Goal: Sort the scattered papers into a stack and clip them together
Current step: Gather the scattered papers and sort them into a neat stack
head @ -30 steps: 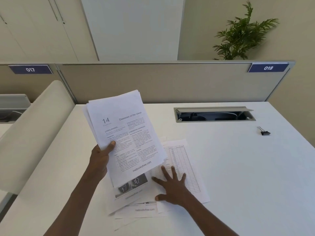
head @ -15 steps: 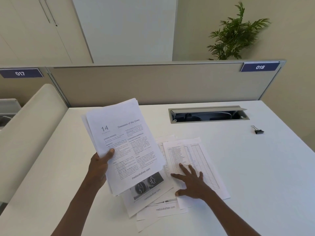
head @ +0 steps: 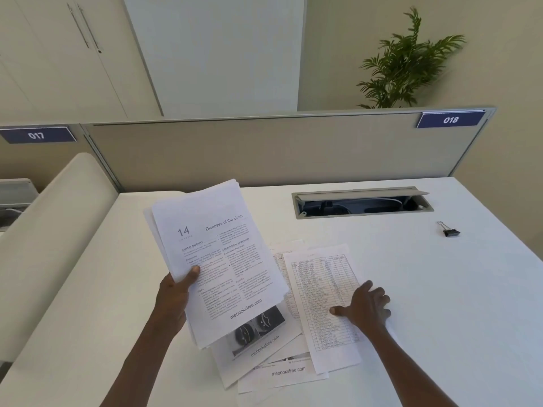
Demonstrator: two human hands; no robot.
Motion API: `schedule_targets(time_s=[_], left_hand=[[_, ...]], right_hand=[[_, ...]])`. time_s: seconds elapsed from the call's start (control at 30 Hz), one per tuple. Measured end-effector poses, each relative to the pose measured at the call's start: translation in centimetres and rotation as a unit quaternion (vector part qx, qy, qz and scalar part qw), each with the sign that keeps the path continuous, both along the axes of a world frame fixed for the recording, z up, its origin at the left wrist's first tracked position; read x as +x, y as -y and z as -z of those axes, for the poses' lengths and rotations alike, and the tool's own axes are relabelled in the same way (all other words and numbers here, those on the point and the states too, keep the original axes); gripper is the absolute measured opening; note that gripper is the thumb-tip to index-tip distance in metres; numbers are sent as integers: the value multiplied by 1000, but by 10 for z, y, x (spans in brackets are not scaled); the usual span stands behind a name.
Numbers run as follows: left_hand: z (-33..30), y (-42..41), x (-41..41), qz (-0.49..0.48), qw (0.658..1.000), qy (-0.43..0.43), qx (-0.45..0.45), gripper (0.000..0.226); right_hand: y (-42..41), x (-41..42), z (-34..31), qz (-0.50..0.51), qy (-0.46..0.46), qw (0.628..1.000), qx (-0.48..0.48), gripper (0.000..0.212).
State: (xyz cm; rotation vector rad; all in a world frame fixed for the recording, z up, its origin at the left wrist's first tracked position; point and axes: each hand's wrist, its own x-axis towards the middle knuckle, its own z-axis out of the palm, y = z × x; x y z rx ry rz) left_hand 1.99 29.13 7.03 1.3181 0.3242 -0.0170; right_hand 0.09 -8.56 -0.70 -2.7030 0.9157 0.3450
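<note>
Our left hand point(head: 173, 298) grips the gathered sheaf of white printed pages point(head: 217, 257) at nine o'clock. Our right hand point(head: 364, 308), fingers now curling, has dragged the white table-printed sheet point(head: 321, 301) rightward, free for collecting. Small black binder clip point(head: 449, 231) waits at two o'clock.

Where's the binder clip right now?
In the head view the binder clip lies on the white desk, far right, just right of the open cable tray and apart from the papers, beyond the right hand.
</note>
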Motion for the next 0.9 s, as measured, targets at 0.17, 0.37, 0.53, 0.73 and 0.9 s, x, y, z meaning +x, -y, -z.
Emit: schedule_targets(time_s=[0.17, 0.37, 0.53, 0.73, 0.9], left_hand=[[1, 6, 3, 13, 1000, 2, -3, 21], [3, 14, 3, 24, 1000, -2, -7, 20], [8, 13, 2, 23, 1000, -10, -4, 20], [14, 3, -1, 18, 1000, -19, 9, 25], [17, -4, -2, 9, 999, -35, 15, 20]], right_hand=[[-1, 7, -7, 9, -29, 1000, -3, 115], [0, 6, -11, 33, -34, 997, 59, 102], [-1, 6, -13, 55, -26, 993, 101, 102], [-4, 9, -16, 53, -17, 993, 106, 103], [-3, 4, -28, 74, 39, 991, 107, 77]])
